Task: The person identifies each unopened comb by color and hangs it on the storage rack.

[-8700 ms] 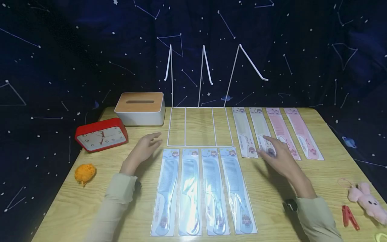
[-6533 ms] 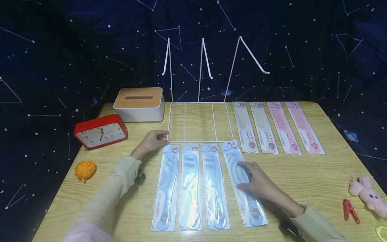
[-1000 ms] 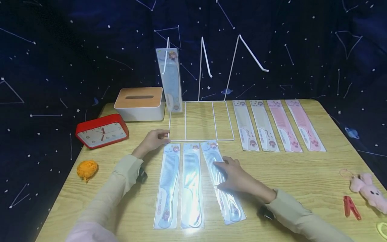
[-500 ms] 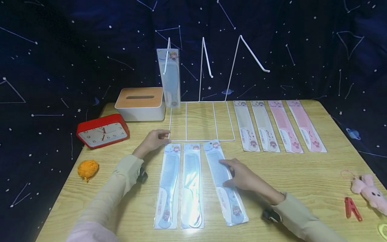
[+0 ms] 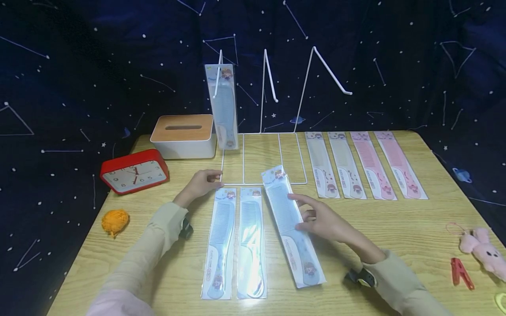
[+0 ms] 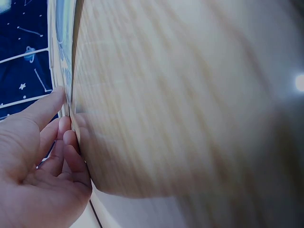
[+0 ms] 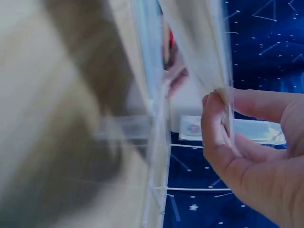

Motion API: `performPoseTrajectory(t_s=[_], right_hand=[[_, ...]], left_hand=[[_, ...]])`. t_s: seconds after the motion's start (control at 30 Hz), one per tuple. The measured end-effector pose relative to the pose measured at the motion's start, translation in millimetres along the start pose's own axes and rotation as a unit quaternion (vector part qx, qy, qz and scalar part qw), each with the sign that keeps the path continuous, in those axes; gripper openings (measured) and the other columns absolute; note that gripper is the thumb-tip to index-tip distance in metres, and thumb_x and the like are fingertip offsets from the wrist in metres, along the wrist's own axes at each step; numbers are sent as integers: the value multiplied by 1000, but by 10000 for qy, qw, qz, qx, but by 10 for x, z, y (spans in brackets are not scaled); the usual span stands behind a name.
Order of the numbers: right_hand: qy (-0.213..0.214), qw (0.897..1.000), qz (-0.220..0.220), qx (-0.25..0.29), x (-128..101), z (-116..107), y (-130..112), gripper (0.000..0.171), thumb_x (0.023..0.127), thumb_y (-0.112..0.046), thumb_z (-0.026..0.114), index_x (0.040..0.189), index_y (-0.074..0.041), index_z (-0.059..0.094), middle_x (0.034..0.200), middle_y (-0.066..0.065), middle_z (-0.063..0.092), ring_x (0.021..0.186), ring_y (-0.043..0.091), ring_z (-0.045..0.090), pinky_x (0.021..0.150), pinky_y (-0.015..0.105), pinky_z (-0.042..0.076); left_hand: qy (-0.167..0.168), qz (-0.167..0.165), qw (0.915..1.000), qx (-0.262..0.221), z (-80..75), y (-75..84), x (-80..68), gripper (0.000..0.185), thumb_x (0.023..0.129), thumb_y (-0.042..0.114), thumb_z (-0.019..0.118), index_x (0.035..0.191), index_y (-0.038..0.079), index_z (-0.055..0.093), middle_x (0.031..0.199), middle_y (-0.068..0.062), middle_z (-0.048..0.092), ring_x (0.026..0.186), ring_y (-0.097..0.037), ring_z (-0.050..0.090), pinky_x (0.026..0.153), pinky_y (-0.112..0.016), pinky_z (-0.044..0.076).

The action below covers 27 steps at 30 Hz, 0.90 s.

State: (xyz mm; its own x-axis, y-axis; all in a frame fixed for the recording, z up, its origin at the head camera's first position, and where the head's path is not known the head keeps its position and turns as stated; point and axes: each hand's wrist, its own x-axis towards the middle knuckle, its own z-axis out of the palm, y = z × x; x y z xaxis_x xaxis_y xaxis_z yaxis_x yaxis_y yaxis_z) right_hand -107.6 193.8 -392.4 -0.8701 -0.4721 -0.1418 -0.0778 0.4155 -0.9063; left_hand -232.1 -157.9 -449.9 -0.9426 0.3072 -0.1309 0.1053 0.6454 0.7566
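Blue comb packet (image 5: 294, 245) is in your right hand (image 5: 326, 219), above the tabletop (image 5: 367, 232) and just in front of the white wire rack (image 5: 261, 184), its top end toward the rack. From the head view you get its printed face and its slant; the right wrist view adds its edge, pinched between your thumb and fingers, and a gap between packet and tabletop. Your left hand (image 5: 199, 183) pinches the rack's front left corner, its fingers curled in close to the thumb; the left wrist view brings out those curled fingers, though the wire between them is hard to make out. Another packet (image 5: 224, 109) hangs on the rack's left hook, which the head view shows clearly and the right wrist view only as a pale strip. Two flat blue packets (image 5: 220, 245) lie left of the held one. Head view alone gives you the cream packets (image 5: 322, 166) and pink packets (image 5: 373, 166) right of the rack, plus the tissue box (image 5: 183, 136) on its left
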Motion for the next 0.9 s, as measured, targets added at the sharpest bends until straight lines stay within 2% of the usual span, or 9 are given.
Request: performPoseTrajectory(t_s=[0.13,0.33,0.5,0.63,0.77,0.9], right_hand=[[142,9968,-741,270,70,-19,-133,73,78,13,65,143,-1,37,146,24,33,81,12,62,65,25,55],[518,9844,-1604,513,241,21,-453,67,79,14,62,141,1,41,143,20,40,85,13,58,66,21,54],[726,9761,-1974,543,385,55,-770,61,82,14,58,140,2,43,140,19,45,89,16,60,75,28,57],[834,9707,-2202,481,480,68,-990,58,83,13,57,139,2,45,138,18,48,91,19,60,77,33,57],[900,9648,-2438,406,563,72,-1152,55,84,13,57,137,3,46,136,18,50,92,23,59,78,33,56],[881,9654,-2426,376,637,71,-1230,55,85,13,57,138,2,46,139,16,48,92,24,58,78,31,56]], left_hand=[[-5,14,10000,14,-8,-2,-2,45,90,16,65,131,0,54,122,-18,60,113,-31,54,99,-44,43],[-6,67,10000,52,-3,-21,-1,46,90,17,66,131,0,54,121,-18,60,111,-31,55,97,-44,44],[2,80,10000,-4,4,-23,2,46,90,16,66,131,-1,55,122,-19,60,112,-32,55,98,-44,44],[36,51,10000,30,9,-18,5,46,89,16,66,130,-1,55,122,-19,60,112,-32,55,99,-43,44],[25,-32,10000,49,4,-4,2,46,89,16,66,131,0,55,123,-19,60,114,-32,55,100,-43,43],[7,-84,10000,48,-4,6,-4,46,89,16,66,131,0,54,122,-18,60,113,-32,54,99,-44,43]])
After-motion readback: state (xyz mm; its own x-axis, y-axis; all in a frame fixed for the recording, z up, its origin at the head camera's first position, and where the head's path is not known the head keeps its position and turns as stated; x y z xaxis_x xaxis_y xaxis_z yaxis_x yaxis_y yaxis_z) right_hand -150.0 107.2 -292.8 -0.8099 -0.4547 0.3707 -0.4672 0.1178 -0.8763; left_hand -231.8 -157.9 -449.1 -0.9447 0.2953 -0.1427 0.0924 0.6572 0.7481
